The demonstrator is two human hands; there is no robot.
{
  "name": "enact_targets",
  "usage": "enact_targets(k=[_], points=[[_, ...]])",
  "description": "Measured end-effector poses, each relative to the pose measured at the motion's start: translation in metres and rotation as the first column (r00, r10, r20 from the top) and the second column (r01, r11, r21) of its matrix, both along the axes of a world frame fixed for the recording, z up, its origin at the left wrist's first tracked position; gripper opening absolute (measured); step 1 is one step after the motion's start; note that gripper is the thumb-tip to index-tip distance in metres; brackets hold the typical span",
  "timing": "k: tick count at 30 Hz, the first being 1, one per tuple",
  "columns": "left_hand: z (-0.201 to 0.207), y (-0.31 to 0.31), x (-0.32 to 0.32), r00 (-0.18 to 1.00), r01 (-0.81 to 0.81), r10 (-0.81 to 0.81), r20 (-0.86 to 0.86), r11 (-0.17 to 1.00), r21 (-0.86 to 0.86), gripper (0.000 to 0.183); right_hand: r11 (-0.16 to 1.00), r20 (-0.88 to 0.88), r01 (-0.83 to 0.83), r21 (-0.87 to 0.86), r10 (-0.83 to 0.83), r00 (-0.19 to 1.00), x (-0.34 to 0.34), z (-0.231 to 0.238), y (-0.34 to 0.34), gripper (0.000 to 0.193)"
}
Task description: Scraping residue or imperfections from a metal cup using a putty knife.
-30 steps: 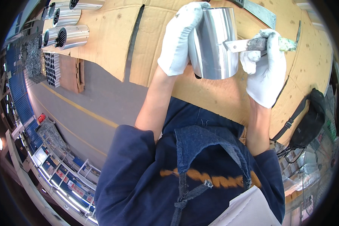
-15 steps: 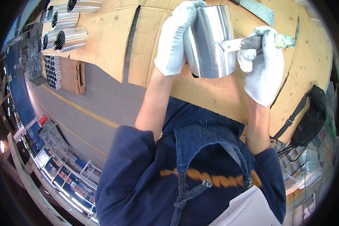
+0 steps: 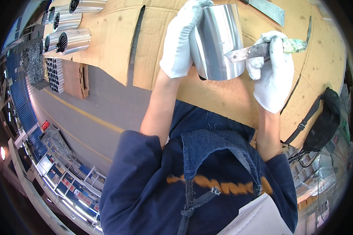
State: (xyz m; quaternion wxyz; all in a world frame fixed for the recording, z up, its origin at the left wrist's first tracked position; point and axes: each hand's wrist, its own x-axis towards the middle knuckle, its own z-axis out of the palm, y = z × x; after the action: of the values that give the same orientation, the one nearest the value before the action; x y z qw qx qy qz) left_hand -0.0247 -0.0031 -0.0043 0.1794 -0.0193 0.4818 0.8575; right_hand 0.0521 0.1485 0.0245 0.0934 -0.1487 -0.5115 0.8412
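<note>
Change, blade tool: the blade tool [image 3: 261, 51] now slants, tip lower than handle end; one second ago it lay nearly level. Its tip sits lower on the wall than half a second ago.
Change, right hand: the right hand [image 3: 274, 72] is slightly lower than half a second ago.
Change, workpiece: the metal cylinder [image 3: 216, 41] is a little further left than one second ago; the left hand [image 3: 179, 45] has shifted with it.
Cylinder in hand: one, polished, slightly tilted, above the cardboard [image 3: 219, 94]; whether it rests there cannot be told.
Left hand state: white-gloved, grasping the cylinder around its left side.
Right hand state: white-gloved, closed around the tool's dark and green handle.
Tool: one; flat blade overlaps the cylinder's right-front wall, apparently touching.
Other cylinders: at least five, grouped at upper left, among them the front cylinder [image 3: 77, 41].
Loose flat blade: one flat grey blade [image 3: 267, 11], beyond the right hand.
Bag: one black bag [image 3: 323, 123], at the cardboard's right edge.
</note>
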Motion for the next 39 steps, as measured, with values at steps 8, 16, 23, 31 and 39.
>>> enact_targets(k=[8,16,23,31,39], points=[[0.007,0.002,0.001,1.0,0.001,0.0,0.017,0.999,-0.033,0.041,0.994,0.046,0.023,0.111,-0.028,0.999,0.0,0.007,-0.003,0.022],[0.009,0.002,0.001,1.0,0.001,-0.002,-0.006,0.989,-0.148,0.051,0.996,0.011,0.024,0.086,-0.025,1.0,0.001,0.001,-0.003,0.023],[0.002,-0.006,0.0,0.988,-0.132,0.116,-0.098,0.976,-0.176,0.061,0.963,-0.018,0.267,0.029,-0.267,0.964,-0.007,0.0,0.05,0.029],[0.032,0.004,0.0,0.979,0.084,-0.088,0.182,0.996,0.029,0.076,0.922,-0.117,0.277,0.271,-0.254,0.96,0.003,-0.011,0.142,0.034],[-0.01,-0.013,-0.01,0.993,0.115,-0.116,-0.001,0.983,0.143,0.066,0.827,-0.103,0.333,0.452,-0.322,0.941,-0.003,-0.029,0.148,0.029]])
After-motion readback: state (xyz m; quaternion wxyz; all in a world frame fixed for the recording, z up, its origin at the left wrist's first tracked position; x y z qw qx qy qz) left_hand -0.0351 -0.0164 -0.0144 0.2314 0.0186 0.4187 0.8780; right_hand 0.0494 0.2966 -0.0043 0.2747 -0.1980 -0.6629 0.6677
